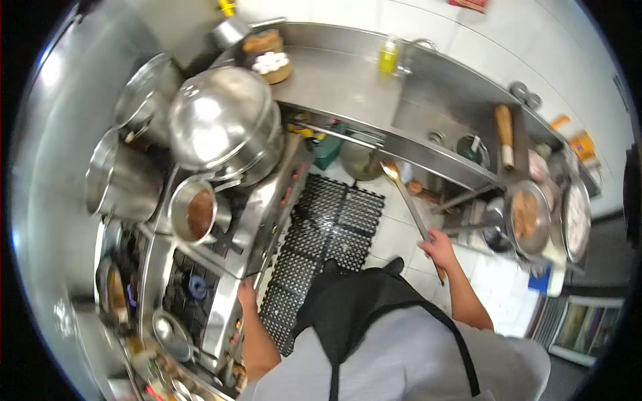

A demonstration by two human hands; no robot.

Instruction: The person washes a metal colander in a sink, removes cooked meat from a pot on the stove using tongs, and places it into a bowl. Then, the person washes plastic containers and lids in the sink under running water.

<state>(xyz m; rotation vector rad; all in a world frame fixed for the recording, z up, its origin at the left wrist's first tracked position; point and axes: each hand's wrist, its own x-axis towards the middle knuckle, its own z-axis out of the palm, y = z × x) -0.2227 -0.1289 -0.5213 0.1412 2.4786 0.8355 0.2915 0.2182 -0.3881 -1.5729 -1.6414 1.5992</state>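
Note:
My right hand [439,250] is closed around the handle of a long metal spoon [409,204]. The spoon slants up and left over the floor, its shiny golden-looking bowl near the shelf below the sink counter. My left hand [247,295] is low at the front edge of the stove [226,304]; its fingers are blurred and partly hidden, so I cannot tell whether it grips anything. A saucepan [175,212] with reddish-brown contents stands on the stove ahead of that hand. Behind it is a large steel pot with a domed lid [212,120].
Blue flame shows on a burner [196,286]. Tall pots [120,177] line the back of the stove. A sink [435,100], a yellow soap bottle [388,57] and a bowl of light-brown food [545,230] are along the counter. A black perforated mat [334,220] covers the floor.

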